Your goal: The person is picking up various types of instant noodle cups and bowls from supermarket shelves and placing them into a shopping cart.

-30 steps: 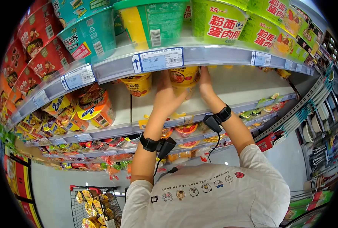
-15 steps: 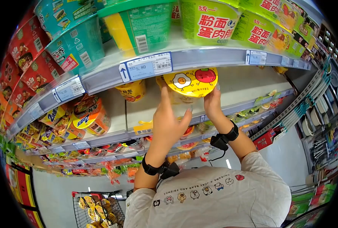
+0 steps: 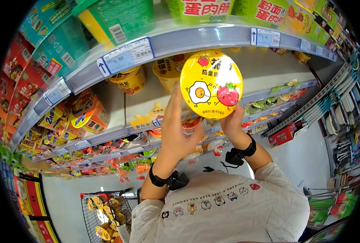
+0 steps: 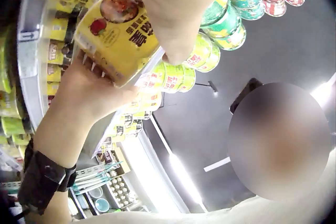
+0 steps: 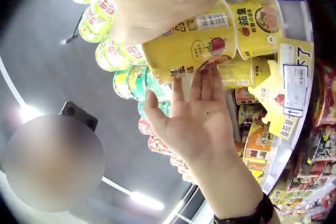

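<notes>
Both hands hold a yellow instant noodle tub between them, just in front of the shelf. Its lid, printed with an egg and tomatoes, faces the head camera. My left hand is at its left side; in the right wrist view that left hand lays straight fingers against the tub, thumb held apart. At the opposite side, my right hand grips the tub low down. Its fingertips show at the tub's side in the left wrist view. More yellow tubs stand on the shelf behind.
The upper shelf edge with price labels juts out above the hands, bearing green tubs. Orange tubs are on the left. A yellow sign stands on the shelf's front edge. A shopping cart with yellow tubs is at lower left.
The hands have drawn the tub out from under the upper shelf toward the person, and its lid has tipped to face the head camera. The head view has shifted slightly.
</notes>
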Action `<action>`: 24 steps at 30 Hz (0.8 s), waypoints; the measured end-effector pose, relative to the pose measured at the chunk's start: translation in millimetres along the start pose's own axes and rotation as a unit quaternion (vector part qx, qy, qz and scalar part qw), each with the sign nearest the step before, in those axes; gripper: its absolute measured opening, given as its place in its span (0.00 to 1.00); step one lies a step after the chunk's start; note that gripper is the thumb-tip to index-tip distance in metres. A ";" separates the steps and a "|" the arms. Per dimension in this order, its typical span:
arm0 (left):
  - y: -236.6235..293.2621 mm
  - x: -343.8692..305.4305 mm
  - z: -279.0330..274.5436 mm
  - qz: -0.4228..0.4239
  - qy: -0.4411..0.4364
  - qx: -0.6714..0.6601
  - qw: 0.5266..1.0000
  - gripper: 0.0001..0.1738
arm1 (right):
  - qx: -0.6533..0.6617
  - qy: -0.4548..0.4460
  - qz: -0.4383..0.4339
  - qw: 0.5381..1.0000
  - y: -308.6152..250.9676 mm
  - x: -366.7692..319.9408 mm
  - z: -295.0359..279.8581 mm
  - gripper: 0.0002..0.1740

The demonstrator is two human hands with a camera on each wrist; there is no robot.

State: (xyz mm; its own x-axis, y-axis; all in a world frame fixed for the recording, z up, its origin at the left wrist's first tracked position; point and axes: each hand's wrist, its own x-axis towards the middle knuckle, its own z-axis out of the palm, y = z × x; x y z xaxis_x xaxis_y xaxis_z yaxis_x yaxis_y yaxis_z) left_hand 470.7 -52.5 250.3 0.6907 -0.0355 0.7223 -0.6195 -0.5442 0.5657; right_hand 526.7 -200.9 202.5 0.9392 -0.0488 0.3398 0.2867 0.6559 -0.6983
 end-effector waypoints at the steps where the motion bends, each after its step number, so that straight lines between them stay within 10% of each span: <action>1: 2.9 -2.4 4.2 -0.020 -0.002 -0.036 0.999 0.43 | -0.008 -0.010 -0.012 1.000 3.1 -2.6 -7.3 0.27; 12: 23.4 -47.2 44.0 -0.048 0.066 -0.065 0.995 0.50 | -0.151 -0.211 0.004 0.966 -18.9 -55.5 -58.5 0.47; 16: 32.2 -72.8 44.7 -0.066 0.103 -0.074 0.990 0.54 | -0.381 -0.378 -0.129 0.834 -23.5 -59.5 -82.3 0.48; 24: 64.7 -96.5 1.0 -0.069 0.079 0.073 0.992 0.48 | 0.052 -0.188 0.140 0.971 -41.4 -58.5 -5.2 0.69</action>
State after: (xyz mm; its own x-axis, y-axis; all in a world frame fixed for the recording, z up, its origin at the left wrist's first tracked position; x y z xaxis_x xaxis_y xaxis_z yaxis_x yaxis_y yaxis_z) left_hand 364.3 -85.1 216.7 0.6904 0.1728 0.7024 -0.4553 -0.6508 0.6076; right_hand 460.8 -229.1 208.2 0.8371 0.4072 0.3654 -0.0089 0.6778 -0.7351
